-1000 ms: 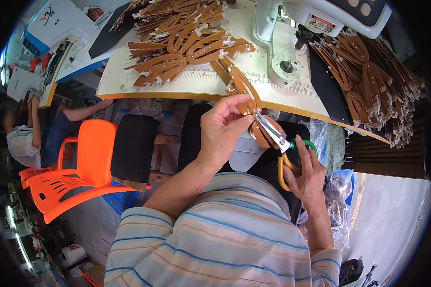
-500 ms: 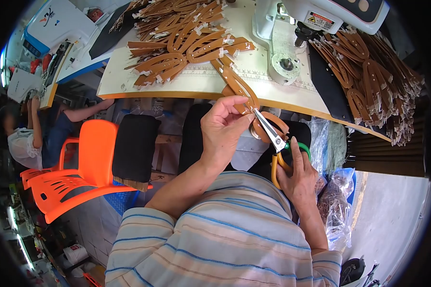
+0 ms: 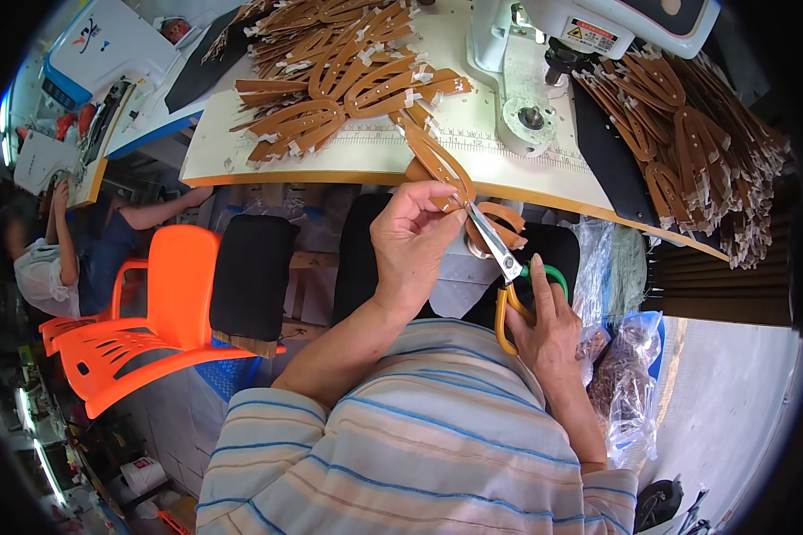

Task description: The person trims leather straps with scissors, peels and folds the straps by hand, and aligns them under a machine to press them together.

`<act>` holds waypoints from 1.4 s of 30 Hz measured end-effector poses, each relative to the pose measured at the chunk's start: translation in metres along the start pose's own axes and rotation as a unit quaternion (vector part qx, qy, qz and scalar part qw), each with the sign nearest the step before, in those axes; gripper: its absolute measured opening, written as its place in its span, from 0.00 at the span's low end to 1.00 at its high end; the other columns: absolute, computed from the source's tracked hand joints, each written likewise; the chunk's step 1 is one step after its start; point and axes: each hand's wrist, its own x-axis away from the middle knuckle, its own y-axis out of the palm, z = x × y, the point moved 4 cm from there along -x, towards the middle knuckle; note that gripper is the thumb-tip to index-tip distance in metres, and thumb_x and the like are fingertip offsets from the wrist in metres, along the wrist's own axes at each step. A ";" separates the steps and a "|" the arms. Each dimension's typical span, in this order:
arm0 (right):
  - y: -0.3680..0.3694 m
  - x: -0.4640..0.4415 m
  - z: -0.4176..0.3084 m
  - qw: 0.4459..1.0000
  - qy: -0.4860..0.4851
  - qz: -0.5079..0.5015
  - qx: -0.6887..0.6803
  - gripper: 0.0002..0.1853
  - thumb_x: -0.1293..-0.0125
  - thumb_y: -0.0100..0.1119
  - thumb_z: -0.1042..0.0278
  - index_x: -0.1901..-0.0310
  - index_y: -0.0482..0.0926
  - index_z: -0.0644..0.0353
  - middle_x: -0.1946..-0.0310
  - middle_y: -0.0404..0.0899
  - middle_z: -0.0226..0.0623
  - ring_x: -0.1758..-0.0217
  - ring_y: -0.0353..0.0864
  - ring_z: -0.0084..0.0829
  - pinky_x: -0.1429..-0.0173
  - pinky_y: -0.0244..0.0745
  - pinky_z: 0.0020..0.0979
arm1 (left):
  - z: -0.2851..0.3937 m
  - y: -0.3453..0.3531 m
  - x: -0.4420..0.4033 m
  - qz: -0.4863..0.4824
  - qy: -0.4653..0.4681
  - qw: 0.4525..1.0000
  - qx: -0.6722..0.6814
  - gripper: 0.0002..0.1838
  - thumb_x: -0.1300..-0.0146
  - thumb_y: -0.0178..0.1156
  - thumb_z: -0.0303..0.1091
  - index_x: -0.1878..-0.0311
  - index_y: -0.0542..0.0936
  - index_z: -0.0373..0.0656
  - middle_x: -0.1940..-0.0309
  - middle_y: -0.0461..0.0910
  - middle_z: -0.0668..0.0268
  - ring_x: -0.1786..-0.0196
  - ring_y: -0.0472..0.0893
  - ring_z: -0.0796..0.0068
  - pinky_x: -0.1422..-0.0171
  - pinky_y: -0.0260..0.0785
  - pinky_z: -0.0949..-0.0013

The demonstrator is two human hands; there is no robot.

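Observation:
My left hand (image 3: pixel 412 227) pinches a brown strap piece (image 3: pixel 439 160) between thumb and fingers, just off the table's front edge. The piece has a long slit and small studs, and part of it curls behind the scissors. In my right hand (image 3: pixel 551 330) are scissors (image 3: pixel 498 241) with one orange and one green handle. Their blades look nearly closed, with the tips at my left fingertips beside the strap. Whether the blades have thread or strap between them is too small to tell. A heap of similar brown straps (image 3: pixel 330 107) with white tape ends lies on the table beyond.
A white machine (image 3: pixel 589 27) stands on the ruler-marked table (image 3: pixel 241 160). More straps (image 3: pixel 687 152) hang at the right edge. An orange chair (image 3: pixel 183 276) is at left, plastic bags (image 3: pixel 629 383) at right. Another person (image 3: pixel 45 267) sits far left.
The scissors and my right hand have shifted slightly left, and the blades look more closed. The strap piece has moved a little left with my left hand.

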 end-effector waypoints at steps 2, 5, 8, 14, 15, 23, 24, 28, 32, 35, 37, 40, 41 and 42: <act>0.001 0.001 0.001 1.000 0.009 -0.010 -0.011 0.42 0.51 0.71 0.71 0.33 0.62 0.59 0.71 0.71 0.39 0.77 0.74 0.32 0.73 0.74 0.33 | -0.001 -0.001 0.000 0.000 -0.002 1.000 0.002 0.14 0.44 0.61 0.14 0.55 0.76 0.36 0.67 0.76 0.69 0.65 0.75 0.87 0.60 0.69 0.84; 0.001 0.001 0.002 1.000 0.019 -0.020 -0.015 0.41 0.51 0.70 0.72 0.33 0.63 0.58 0.70 0.72 0.38 0.77 0.74 0.31 0.73 0.74 0.33 | -0.004 -0.003 -0.001 0.004 -0.012 1.000 0.007 0.14 0.44 0.61 0.14 0.55 0.76 0.36 0.66 0.76 0.69 0.65 0.76 0.87 0.60 0.69 0.84; 0.003 0.002 0.005 0.999 0.027 -0.028 -0.029 0.41 0.50 0.70 0.73 0.33 0.63 0.57 0.70 0.73 0.38 0.77 0.74 0.31 0.72 0.75 0.33 | -0.002 -0.001 -0.002 0.003 -0.009 1.000 0.015 0.14 0.44 0.61 0.14 0.55 0.76 0.36 0.67 0.76 0.69 0.65 0.76 0.87 0.60 0.69 0.84; 0.002 0.001 0.007 0.999 0.038 -0.027 -0.026 0.40 0.51 0.70 0.73 0.34 0.64 0.56 0.69 0.74 0.39 0.75 0.76 0.31 0.72 0.75 0.32 | -0.005 -0.001 -0.002 0.005 -0.024 1.000 0.011 0.14 0.45 0.61 0.14 0.55 0.76 0.36 0.67 0.77 0.68 0.66 0.76 0.86 0.59 0.69 0.83; -0.001 0.000 0.005 0.999 0.035 -0.023 -0.025 0.40 0.52 0.70 0.73 0.34 0.65 0.56 0.69 0.74 0.39 0.75 0.76 0.31 0.72 0.75 0.32 | -0.004 0.000 -0.002 0.006 -0.024 1.000 0.015 0.14 0.45 0.61 0.14 0.55 0.76 0.36 0.67 0.78 0.68 0.65 0.77 0.85 0.59 0.70 0.82; -0.014 -0.002 0.005 1.000 -0.004 0.011 0.025 0.43 0.55 0.72 0.70 0.34 0.65 0.55 0.70 0.73 0.38 0.74 0.75 0.33 0.70 0.75 0.33 | -0.003 -0.004 -0.006 -0.030 -0.040 0.998 0.026 0.15 0.44 0.60 0.15 0.52 0.75 0.34 0.64 0.80 0.63 0.63 0.79 0.81 0.55 0.72 0.79; -0.018 -0.003 0.006 0.999 -0.021 0.018 0.039 0.43 0.55 0.73 0.70 0.34 0.65 0.54 0.70 0.72 0.37 0.74 0.75 0.33 0.70 0.75 0.33 | -0.003 -0.005 -0.007 -0.045 -0.047 0.998 0.022 0.16 0.45 0.60 0.14 0.51 0.75 0.34 0.62 0.81 0.61 0.62 0.80 0.79 0.54 0.73 0.77; -0.028 -0.007 0.009 0.996 -0.056 0.022 0.070 0.44 0.56 0.73 0.67 0.34 0.65 0.53 0.72 0.70 0.36 0.74 0.73 0.33 0.71 0.73 0.32 | 0.001 -0.007 -0.008 -0.066 -0.070 0.995 0.022 0.17 0.45 0.59 0.15 0.50 0.75 0.33 0.61 0.81 0.59 0.60 0.80 0.77 0.52 0.73 0.76; -0.038 -0.011 0.010 0.991 -0.081 0.012 0.105 0.43 0.56 0.73 0.66 0.34 0.66 0.52 0.73 0.69 0.35 0.75 0.72 0.32 0.72 0.72 0.32 | 0.006 -0.007 -0.007 -0.084 -0.084 0.993 -0.001 0.18 0.44 0.59 0.15 0.49 0.75 0.33 0.60 0.82 0.58 0.60 0.80 0.78 0.50 0.73 0.75; -0.047 -0.015 0.008 0.988 -0.090 0.000 0.129 0.43 0.56 0.73 0.65 0.34 0.66 0.52 0.74 0.69 0.34 0.75 0.72 0.32 0.72 0.72 0.33 | 0.007 -0.007 -0.007 -0.097 -0.083 0.991 -0.041 0.18 0.44 0.59 0.15 0.49 0.75 0.33 0.61 0.81 0.59 0.60 0.80 0.79 0.51 0.73 0.76; -0.051 -0.015 0.007 0.984 -0.094 -0.016 0.154 0.42 0.56 0.73 0.66 0.35 0.68 0.52 0.74 0.69 0.33 0.74 0.73 0.32 0.71 0.73 0.33 | 0.007 -0.006 -0.006 -0.108 -0.072 0.987 -0.092 0.18 0.43 0.58 0.14 0.48 0.75 0.33 0.62 0.81 0.62 0.61 0.79 0.81 0.53 0.73 0.78; -0.050 -0.015 0.009 0.995 -0.057 -0.032 0.073 0.41 0.56 0.73 0.66 0.35 0.68 0.52 0.75 0.69 0.33 0.74 0.73 0.32 0.71 0.73 0.34 | 0.013 -0.001 -0.003 -0.105 -0.059 0.989 -0.081 0.18 0.44 0.58 0.14 0.49 0.75 0.33 0.63 0.81 0.63 0.61 0.79 0.82 0.54 0.73 0.78; -0.049 -0.014 0.010 0.998 -0.039 -0.039 0.033 0.41 0.56 0.74 0.66 0.36 0.69 0.52 0.75 0.69 0.33 0.74 0.73 0.31 0.71 0.73 0.34 | 0.014 0.000 -0.003 -0.103 -0.052 0.990 -0.076 0.18 0.44 0.58 0.14 0.49 0.75 0.33 0.64 0.81 0.63 0.62 0.79 0.82 0.54 0.73 0.78; -0.048 -0.014 0.009 0.998 -0.039 -0.039 0.033 0.41 0.56 0.74 0.66 0.36 0.69 0.52 0.75 0.69 0.33 0.74 0.73 0.31 0.71 0.73 0.34 | 0.013 -0.001 -0.003 -0.103 -0.052 0.990 -0.076 0.18 0.44 0.58 0.14 0.49 0.75 0.33 0.64 0.81 0.63 0.62 0.79 0.82 0.54 0.73 0.78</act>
